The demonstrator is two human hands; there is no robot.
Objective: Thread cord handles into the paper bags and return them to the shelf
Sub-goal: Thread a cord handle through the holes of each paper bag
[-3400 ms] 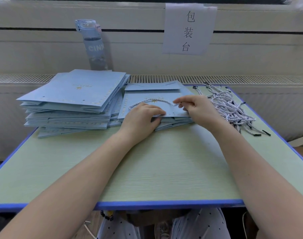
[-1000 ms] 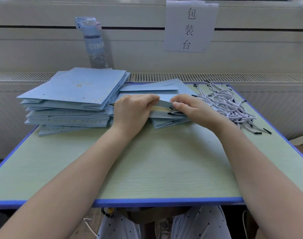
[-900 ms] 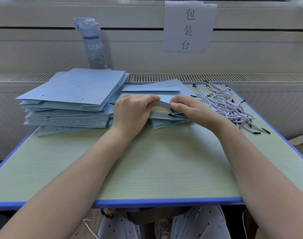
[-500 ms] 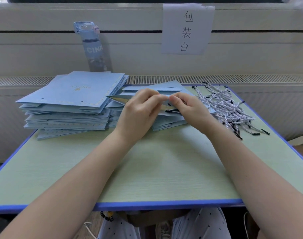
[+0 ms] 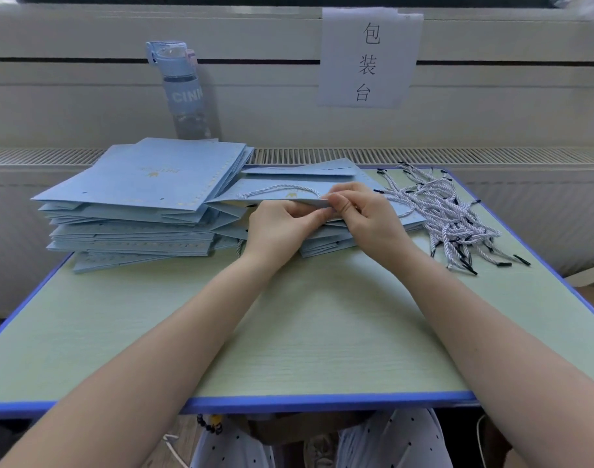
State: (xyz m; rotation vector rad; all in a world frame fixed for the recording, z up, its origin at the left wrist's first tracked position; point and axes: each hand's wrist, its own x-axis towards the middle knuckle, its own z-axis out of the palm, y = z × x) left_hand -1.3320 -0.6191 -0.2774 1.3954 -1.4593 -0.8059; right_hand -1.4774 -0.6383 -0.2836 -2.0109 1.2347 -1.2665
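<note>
paper bag [image 5: 265,198] now shows a cord handle [image 5: 278,187] on top; left hand [image 5: 278,228] and right hand [image 5: 365,216] pinch its edge.

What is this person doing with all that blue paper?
A person is fitting handles to bags. The left hand and right hand both pinch the near edge of the top flat light-blue paper bag, and a white twisted cord handle loops across its face. A stack of blue bags sits at left, and a heap of loose cords lies at right.
</note>
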